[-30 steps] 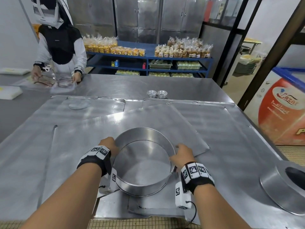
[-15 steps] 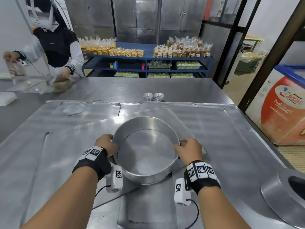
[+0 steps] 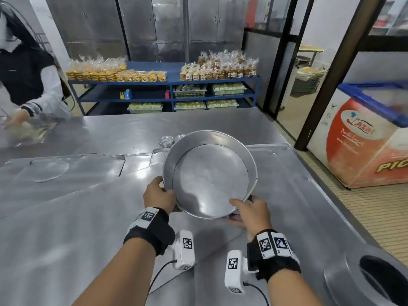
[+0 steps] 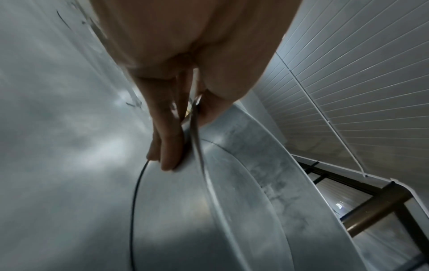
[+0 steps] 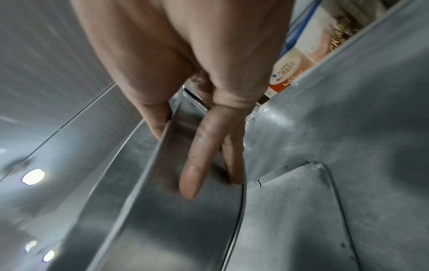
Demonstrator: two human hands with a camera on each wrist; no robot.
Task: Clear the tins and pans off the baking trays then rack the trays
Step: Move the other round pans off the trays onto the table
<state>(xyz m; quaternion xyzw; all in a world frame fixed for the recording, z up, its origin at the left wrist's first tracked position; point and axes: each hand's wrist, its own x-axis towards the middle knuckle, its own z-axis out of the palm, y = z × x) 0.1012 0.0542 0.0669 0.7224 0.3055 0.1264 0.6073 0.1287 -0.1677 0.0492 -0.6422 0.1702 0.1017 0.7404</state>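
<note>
You've got the round cake pan (image 3: 210,173) tilted up off the desk (image 3: 110,129), left hand (image 3: 157,195) and right hand (image 3: 251,214) both pinching its rim.

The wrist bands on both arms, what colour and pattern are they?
Black wrist bands with white square-code tags; clearest in the head view.

My forearms are bare, no sleeves. Each wrist wears a black band (image 3: 152,234) with white square-patterned marker tags; a white camera block (image 3: 185,250), tagged likewise, hangs under each. A thin black cable (image 3: 154,281) trails from each block.
</note>
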